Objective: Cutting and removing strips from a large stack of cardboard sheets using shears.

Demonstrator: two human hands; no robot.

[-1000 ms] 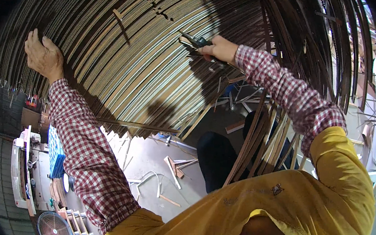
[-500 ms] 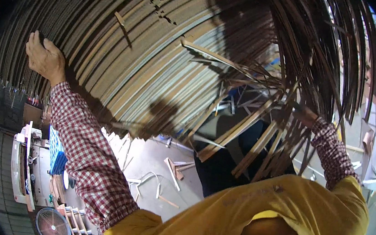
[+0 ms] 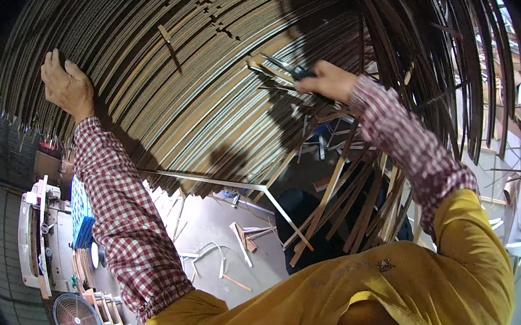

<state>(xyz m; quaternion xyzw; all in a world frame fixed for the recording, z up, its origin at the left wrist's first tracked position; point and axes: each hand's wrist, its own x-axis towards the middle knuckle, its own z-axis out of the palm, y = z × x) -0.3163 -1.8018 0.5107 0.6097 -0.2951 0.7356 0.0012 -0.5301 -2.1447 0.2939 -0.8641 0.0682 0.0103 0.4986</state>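
Note:
A tall stack of cardboard sheets (image 3: pixel 176 115), seen edge-on, curves across the upper view. On its left part lies my left hand (image 3: pixel 68 88), open, its fingers resting against the edges and holding nothing. My right hand (image 3: pixel 332 82) is closed round a dark hand tool (image 3: pixel 300 72) over the middle of the stack. The tool's slim end points left, at a strip of cardboard (image 3: pixel 276 74) that sticks out from the stack; motion blur hides its exact kind. Dark loose cardboard strips (image 3: pixel 419 71) hang at the right.
Cut strips (image 3: pixel 357 204) dangle in front of my legs. A white strip (image 3: pixel 208 181) runs along the stack's lower edge. Scraps (image 3: pixel 242 243) litter the pale floor. At lower left stand a round fan (image 3: pixel 77 316) and a white machine (image 3: pixel 44 228), near a blue stack (image 3: pixel 81 217).
My right hand has come up and left from among the hanging strips to the stack's middle, with the tool now visible. Some dangling strips have shifted. My left hand stays nearly in place.

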